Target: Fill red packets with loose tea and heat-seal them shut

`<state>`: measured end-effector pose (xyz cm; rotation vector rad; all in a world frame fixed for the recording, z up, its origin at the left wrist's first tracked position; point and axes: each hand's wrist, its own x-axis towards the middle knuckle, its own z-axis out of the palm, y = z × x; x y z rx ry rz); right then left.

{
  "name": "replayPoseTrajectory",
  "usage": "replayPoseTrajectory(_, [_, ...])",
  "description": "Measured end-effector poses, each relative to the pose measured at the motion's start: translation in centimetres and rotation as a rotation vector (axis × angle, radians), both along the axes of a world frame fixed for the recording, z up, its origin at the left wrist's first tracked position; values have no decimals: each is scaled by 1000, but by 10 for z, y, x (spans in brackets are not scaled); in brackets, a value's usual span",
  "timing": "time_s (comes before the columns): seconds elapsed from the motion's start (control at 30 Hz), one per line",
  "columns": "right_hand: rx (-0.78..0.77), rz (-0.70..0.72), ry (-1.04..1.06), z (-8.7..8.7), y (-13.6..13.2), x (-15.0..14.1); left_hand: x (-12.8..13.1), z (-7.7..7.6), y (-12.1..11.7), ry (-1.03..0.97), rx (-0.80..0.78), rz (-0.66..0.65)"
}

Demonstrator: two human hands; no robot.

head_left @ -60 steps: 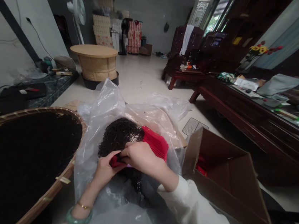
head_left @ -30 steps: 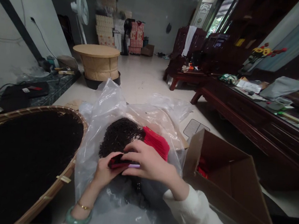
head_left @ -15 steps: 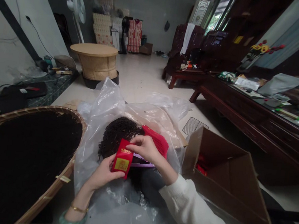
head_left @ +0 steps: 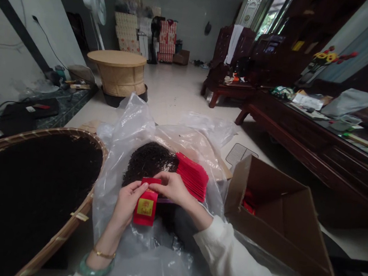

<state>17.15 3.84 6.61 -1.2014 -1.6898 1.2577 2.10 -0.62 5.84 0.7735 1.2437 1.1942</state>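
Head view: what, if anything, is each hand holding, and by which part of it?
The left hand and right hand hold the red packet near its top, from opposite sides.

red packet [head_left: 145, 204] | front now showing | hands [head_left: 125, 203]: left shifted toward top

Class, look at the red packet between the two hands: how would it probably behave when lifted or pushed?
The red packet is probably light: the left hand and right hand merely pinch it near its top. It likely flexes, as its upper part seems creased there. Its flat, rectangular shape makes rolling unlikely.
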Motion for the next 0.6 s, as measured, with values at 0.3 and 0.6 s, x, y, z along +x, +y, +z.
replayPoseTrajectory(0.3, [15,-29,-42,-3,-6,0,5,-3,-9,-62,-166,-197])
replayPoseTrajectory(0.6, [289,84,-571,-13,-23,35,1,-12,-7,-109,-201,-11])
